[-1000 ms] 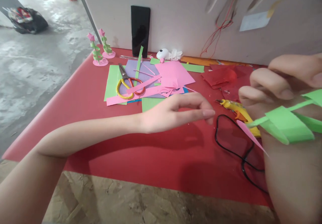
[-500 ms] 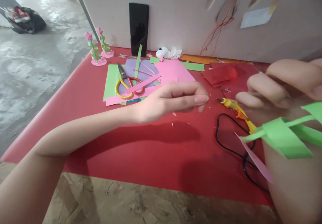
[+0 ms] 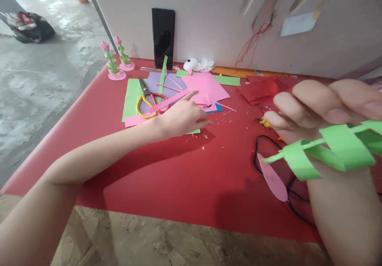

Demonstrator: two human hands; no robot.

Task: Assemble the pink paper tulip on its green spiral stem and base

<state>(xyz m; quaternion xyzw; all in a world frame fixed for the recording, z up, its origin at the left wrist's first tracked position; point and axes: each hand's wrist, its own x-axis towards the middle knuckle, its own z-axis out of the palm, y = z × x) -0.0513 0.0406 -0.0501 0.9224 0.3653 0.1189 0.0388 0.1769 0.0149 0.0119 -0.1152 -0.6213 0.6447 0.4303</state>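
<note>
The left hand (image 3: 182, 116) rested on the pink paper strips (image 3: 167, 102) beside the scissors (image 3: 148, 98); the right hand (image 3: 322, 110) gripped a green paper spiral (image 3: 337, 150) above the red counter (image 3: 179, 178).

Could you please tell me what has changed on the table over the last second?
The left hand drew back from the middle of the red table, leftward and away, to the pink paper sheet. The right hand kept its grip on the green paper spiral, turning it so its pink paper disc swung lower. The yellow-handled scissors and black phone stayed put.
</note>
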